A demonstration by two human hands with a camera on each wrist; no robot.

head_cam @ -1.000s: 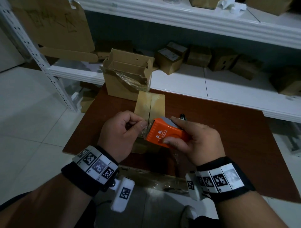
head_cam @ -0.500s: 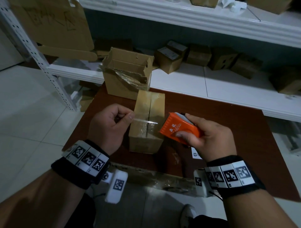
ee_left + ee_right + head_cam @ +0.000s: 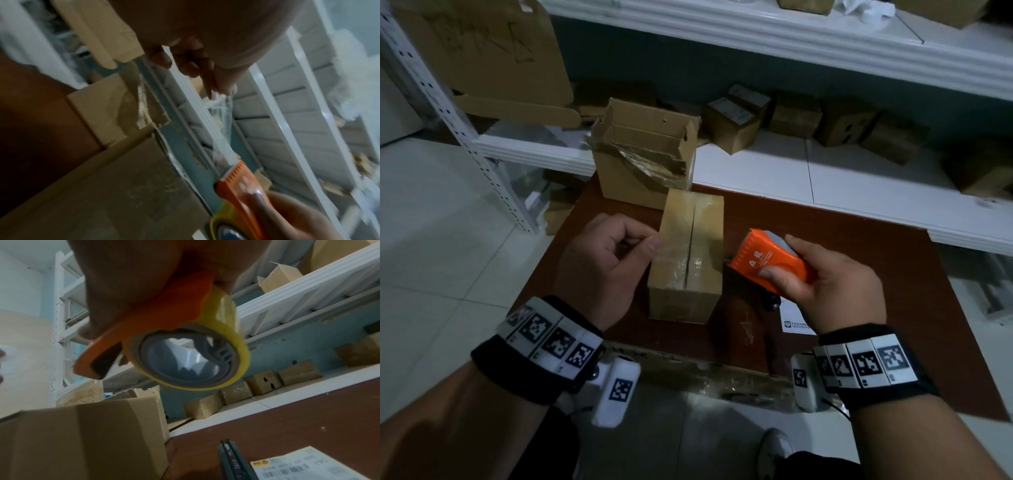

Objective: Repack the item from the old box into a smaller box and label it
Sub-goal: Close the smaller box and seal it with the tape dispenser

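A small closed cardboard box [image 3: 688, 260] [image 3: 82, 434] stands on the brown table [image 3: 859, 274], flaps meeting in a centre seam. My right hand [image 3: 825, 284] grips an orange tape dispenser [image 3: 767, 263] [image 3: 156, 318] with a yellowish tape roll [image 3: 191, 353], just right of the box. My left hand [image 3: 602, 260] pinches the free end of the clear tape [image 3: 222, 113] at the box's left top edge. The strip stretches across above the box top to the dispenser's teeth [image 3: 232, 170]. The larger old box [image 3: 643, 157] stands open behind, torn tape hanging from it.
A white shipping label [image 3: 794, 318] [image 3: 304, 465] and a dark pen-like tool [image 3: 232, 460] lie on the table under my right hand. White shelves [image 3: 825, 178] behind hold several small cardboard boxes [image 3: 732, 120]. Flat cardboard [image 3: 482, 51] leans at the back left.
My hands have moved apart: the left hand drew the tape end leftwards, the right hand carried the dispenser to the right, so a longer strip now spans the small box's top.
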